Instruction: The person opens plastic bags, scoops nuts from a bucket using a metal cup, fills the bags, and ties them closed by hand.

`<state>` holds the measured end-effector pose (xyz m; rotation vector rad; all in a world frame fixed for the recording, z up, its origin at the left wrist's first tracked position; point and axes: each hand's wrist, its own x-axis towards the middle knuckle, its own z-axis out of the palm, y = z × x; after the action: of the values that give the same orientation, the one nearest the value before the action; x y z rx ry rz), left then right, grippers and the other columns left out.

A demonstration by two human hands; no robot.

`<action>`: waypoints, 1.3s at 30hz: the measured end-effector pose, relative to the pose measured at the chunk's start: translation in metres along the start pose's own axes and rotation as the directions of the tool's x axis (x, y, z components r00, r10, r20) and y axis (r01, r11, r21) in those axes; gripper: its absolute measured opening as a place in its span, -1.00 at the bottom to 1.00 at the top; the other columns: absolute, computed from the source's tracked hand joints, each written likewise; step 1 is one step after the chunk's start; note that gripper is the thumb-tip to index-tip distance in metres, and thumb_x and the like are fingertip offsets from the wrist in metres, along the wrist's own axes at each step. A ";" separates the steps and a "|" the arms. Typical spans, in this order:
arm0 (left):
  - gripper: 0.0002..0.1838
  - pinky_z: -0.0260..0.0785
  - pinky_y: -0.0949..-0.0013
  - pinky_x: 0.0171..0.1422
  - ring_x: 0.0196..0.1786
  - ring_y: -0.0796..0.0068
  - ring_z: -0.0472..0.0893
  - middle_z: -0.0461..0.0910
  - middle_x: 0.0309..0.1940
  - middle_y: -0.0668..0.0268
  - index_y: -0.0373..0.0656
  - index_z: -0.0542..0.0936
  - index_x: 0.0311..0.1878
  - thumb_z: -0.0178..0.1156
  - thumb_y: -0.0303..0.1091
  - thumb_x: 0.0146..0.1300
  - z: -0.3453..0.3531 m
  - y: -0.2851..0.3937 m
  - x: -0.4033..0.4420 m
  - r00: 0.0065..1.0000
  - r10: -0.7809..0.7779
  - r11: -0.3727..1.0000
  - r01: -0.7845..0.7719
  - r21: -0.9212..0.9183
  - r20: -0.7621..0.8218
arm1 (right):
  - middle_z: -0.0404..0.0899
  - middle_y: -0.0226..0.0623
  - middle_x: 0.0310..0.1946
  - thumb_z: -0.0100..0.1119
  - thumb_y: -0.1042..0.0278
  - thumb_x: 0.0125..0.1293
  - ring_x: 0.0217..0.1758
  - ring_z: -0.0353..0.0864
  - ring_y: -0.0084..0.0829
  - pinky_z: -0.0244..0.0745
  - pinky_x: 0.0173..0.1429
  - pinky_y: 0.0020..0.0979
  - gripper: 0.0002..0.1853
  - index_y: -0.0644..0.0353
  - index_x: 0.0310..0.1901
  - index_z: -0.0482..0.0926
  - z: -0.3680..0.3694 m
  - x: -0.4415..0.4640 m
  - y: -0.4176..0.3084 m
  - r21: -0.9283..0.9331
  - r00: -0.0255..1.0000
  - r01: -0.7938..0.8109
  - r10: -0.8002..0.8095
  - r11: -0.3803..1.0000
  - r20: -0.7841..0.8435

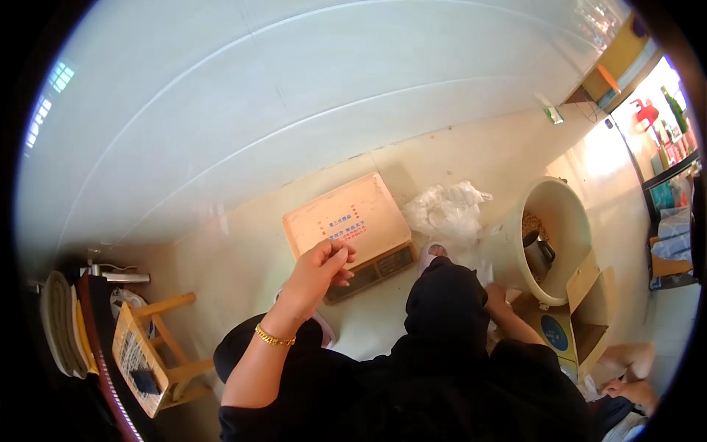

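On the pale tiled floor [243,221] by the wall, a flat orange-tan cardboard box [331,214] with blue and red lettering lies in front of the seated person. The left hand [324,263] is over its near edge, fingers loosely curled, thumb close to them; nothing shows in its grasp, though something small could be hidden, and contact is unclear. The right hand [498,300] is by the knee, partly hidden, so I cannot tell its grip; near it stand a round cream plastic bucket [503,254] of brown granular material and a yellow-brown open carton [556,328]. Working well here likely means keeping the left fingers relaxed, steadying the box gently, and avoiding the crumpled translucent plastic bag [445,210] beside it.
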<state>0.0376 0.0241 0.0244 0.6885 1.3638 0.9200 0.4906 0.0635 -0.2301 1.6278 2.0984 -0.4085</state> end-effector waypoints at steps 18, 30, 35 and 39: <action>-0.74 0.41 0.52 -0.14 -0.29 0.65 0.49 0.52 -0.22 0.36 -0.22 0.51 -0.03 0.00 -0.24 0.40 0.010 -0.013 0.017 0.999 -0.038 0.965 0.030 0.260 0.026 | 0.53 -0.01 -0.15 0.01 0.54 0.02 -0.02 0.54 -0.02 0.44 0.03 -0.16 -0.76 0.32 -0.24 0.57 -0.032 0.051 -0.014 0.124 0.999 0.040 -0.038 0.991 -0.018; -0.71 0.40 0.50 -0.14 -0.26 0.61 0.51 0.55 -0.22 0.33 -0.25 0.50 0.00 0.02 -0.25 0.39 0.011 -0.013 0.010 0.995 -0.042 0.904 -0.001 0.427 0.090 | 0.13 0.20 0.30 0.15 0.50 0.00 0.37 0.14 0.06 0.09 0.40 -0.17 -0.22 0.34 0.32 0.12 0.088 -0.078 0.033 0.656 0.871 -0.293 0.477 0.695 -0.117; -0.71 0.42 0.49 -0.16 -0.27 0.59 0.53 0.57 -0.27 0.32 -0.25 0.51 0.00 0.04 -0.25 0.37 0.014 -0.016 0.016 0.996 -0.025 0.885 -0.016 0.465 0.081 | 0.16 0.23 0.26 0.16 0.48 0.02 0.32 0.23 0.01 0.19 0.34 -0.14 -0.28 0.33 0.28 0.17 0.226 -0.070 0.035 0.759 0.841 -0.141 0.481 0.636 -0.247; -0.70 0.41 0.52 -0.12 -0.25 0.62 0.51 0.54 -0.20 0.36 -0.23 0.50 0.02 0.01 -0.23 0.40 0.012 -0.019 0.020 0.994 -0.049 0.878 -0.006 0.479 0.102 | 0.35 0.20 0.12 0.15 0.42 0.04 0.16 0.43 -0.01 0.34 0.21 -0.11 -0.44 0.34 0.14 0.35 0.218 -0.063 0.037 0.759 0.922 -0.280 0.386 0.588 0.041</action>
<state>0.0515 0.0332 -0.0007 1.0827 1.5096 0.5109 0.5753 -0.0866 -0.3824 2.5225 1.7009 -1.2001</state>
